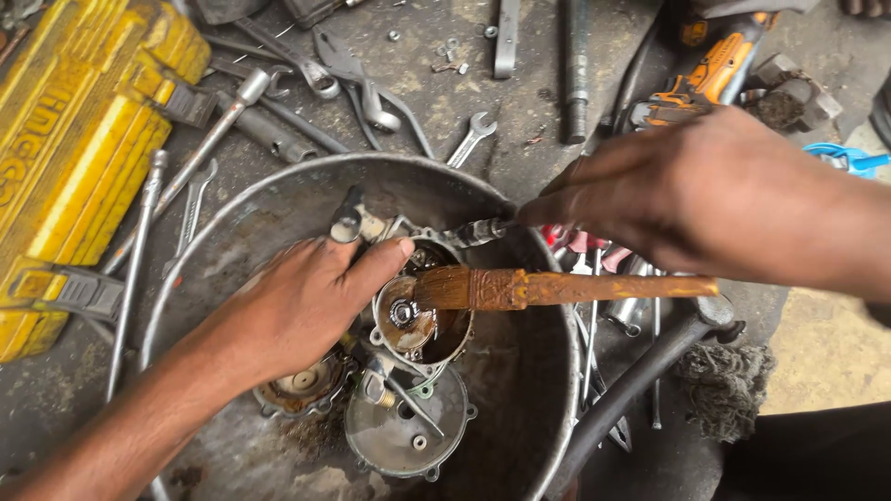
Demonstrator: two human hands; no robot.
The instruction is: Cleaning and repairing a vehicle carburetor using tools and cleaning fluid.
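While the left hand grips a half-hidden housing, the right hand holds a brush.

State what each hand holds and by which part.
Right hand holds the brush by its handle's far end. Left hand steadies the round metal housing in the basin, thumb on its rim.

A yellow tool case is seen at the left edge, with long socket bars laid just beside it. Spanners and pliers are scattered over the grimy floor. An orange power drill is noted at upper right, a frayed rag at lower right.
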